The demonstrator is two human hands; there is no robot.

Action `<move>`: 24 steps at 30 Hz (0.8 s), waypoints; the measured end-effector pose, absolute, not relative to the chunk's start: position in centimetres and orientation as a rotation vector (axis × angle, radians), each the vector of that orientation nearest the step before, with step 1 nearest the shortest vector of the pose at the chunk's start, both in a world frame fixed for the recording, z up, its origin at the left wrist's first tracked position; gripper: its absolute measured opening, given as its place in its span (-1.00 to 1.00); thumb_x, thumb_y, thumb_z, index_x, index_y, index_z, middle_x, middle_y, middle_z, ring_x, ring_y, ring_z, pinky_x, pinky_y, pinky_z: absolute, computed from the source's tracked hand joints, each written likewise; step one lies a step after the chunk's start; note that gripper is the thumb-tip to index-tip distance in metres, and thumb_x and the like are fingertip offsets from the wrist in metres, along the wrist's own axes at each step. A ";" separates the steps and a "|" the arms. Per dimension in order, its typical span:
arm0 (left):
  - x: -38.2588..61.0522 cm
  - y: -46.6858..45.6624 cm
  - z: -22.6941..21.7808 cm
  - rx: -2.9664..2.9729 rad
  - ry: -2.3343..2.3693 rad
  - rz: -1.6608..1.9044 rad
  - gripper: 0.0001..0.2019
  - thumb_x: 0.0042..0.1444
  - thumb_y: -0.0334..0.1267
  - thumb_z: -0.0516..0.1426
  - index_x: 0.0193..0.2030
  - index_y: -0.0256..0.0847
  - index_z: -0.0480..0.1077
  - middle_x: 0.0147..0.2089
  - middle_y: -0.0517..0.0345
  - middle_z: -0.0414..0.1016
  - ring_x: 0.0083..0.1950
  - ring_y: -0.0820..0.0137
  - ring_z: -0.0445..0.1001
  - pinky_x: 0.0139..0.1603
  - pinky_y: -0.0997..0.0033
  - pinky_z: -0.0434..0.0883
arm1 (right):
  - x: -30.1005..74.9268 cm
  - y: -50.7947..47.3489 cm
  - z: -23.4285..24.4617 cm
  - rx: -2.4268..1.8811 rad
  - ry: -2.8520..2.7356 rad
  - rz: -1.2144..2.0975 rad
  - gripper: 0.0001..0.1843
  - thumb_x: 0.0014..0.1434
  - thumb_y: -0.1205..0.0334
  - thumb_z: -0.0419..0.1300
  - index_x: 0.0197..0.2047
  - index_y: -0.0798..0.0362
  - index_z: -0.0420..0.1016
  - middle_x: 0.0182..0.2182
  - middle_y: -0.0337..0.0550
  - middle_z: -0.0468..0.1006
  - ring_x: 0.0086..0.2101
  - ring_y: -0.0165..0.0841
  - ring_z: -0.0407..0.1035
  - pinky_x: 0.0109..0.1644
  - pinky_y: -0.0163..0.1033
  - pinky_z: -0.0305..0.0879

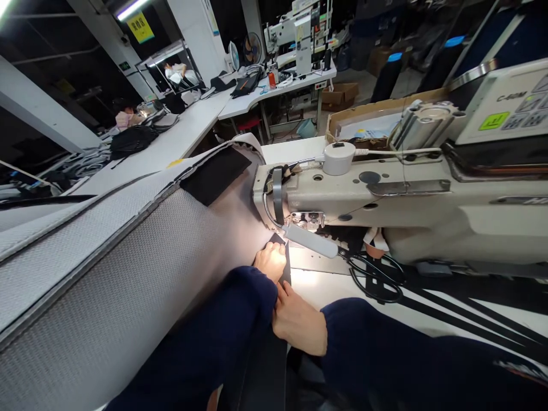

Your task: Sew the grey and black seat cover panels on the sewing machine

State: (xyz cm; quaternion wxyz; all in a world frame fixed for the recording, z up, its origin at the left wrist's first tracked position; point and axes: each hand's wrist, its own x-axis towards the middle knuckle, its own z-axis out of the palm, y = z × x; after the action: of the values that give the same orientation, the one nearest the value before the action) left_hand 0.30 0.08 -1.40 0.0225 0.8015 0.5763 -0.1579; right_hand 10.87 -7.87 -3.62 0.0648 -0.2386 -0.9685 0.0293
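My left hand (pixel 270 261) presses flat on a black strip (pixel 286 264) and the grey fabric (pixel 128 274), just in front of the sewing machine's needle area (pixel 305 220). My right hand (pixel 299 322) lies lower on the same black strip, fingers pointing toward the needle, palm down. Both arms wear dark blue sleeves. The big grey textured fabric piece spreads to the left, with a black patch (pixel 216 173) on its far end. The cream sewing machine (pixel 385 200) reaches across from the right, and its small lamp (pixel 310 240) lights the spot.
Black scissors (pixel 377 277) lie on the table right of the needle, over black straps (pixel 462 308). A cardboard box (pixel 368 114) stands behind the machine. Long white worktables (pixel 188 131) run back left, where other people sit. A second sewing machine (pixel 299 34) stands far back.
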 end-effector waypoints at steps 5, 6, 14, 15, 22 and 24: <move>0.8 -0.3 -0.9 2.519 1.806 -0.483 -0.65 0.13 -0.46 -0.04 0.07 -0.40 0.28 0.04 -0.16 0.28 -0.13 0.23 0.43 -0.34 0.26 0.45 | 11.3 -7.4 -4.0 -0.674 -2.974 0.113 -0.80 0.20 0.35 0.12 -0.28 0.24 0.57 -0.23 0.23 0.54 -0.11 0.07 0.38 -0.04 0.23 0.28; 0.7 -0.8 -0.5 2.503 1.793 -0.511 -0.66 0.14 -0.44 -0.04 0.06 -0.38 0.29 0.04 -0.15 0.28 -0.16 0.24 0.43 -0.36 0.26 0.44 | 11.4 -7.4 -4.1 -0.681 -2.978 0.097 -0.79 0.21 0.35 0.11 -0.26 0.26 0.56 -0.21 0.24 0.54 -0.11 0.07 0.39 -0.04 0.24 0.29; -8.6 -10.7 0.2 2.971 1.680 -0.568 -0.48 0.14 -0.36 -0.02 0.28 -0.33 0.20 0.31 -0.11 0.18 0.33 0.15 0.06 0.15 -0.02 0.29 | 11.0 -7.6 -6.2 -0.715 -2.924 -0.061 -0.68 0.23 0.54 0.01 0.01 0.50 0.40 0.06 0.52 0.33 0.06 0.11 0.32 0.05 0.32 0.30; -10.0 -11.3 -0.3 2.983 1.746 -0.606 -0.48 0.17 -0.40 -0.06 0.29 -0.29 0.19 0.34 -0.06 0.15 0.37 0.18 0.00 0.18 -0.07 0.25 | 11.0 -7.6 -6.1 -0.723 -2.940 -0.057 -0.68 0.23 0.54 0.00 0.01 0.49 0.40 0.06 0.50 0.34 0.07 0.10 0.32 0.05 0.31 0.31; -12.2 -6.2 0.4 2.724 1.940 -0.606 -0.54 0.15 -0.54 -0.11 0.12 -0.25 0.40 0.09 -0.23 0.41 0.08 0.13 0.40 -0.01 0.05 0.43 | 10.6 -7.6 -4.4 -0.763 -2.933 -0.036 -0.67 0.23 0.53 -0.01 0.02 0.48 0.39 0.05 0.47 0.36 0.05 0.06 0.34 0.04 0.25 0.35; -11.5 -4.4 2.1 2.354 1.903 -0.451 -0.61 0.01 -0.54 -0.05 -0.10 -0.36 0.50 -0.16 -0.17 0.51 -0.17 0.22 0.48 -0.20 0.29 0.48 | 10.7 -7.6 -4.4 -0.711 -2.943 -0.107 -0.67 0.23 0.52 0.00 0.02 0.50 0.38 0.05 0.51 0.35 0.04 0.07 0.35 0.02 0.26 0.35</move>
State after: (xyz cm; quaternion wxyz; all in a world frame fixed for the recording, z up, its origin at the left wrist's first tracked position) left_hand -11.53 -4.39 2.07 0.0406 0.7685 0.6214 -0.1473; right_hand 10.70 -7.63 -4.37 0.0561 -0.2343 -0.9699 -0.0353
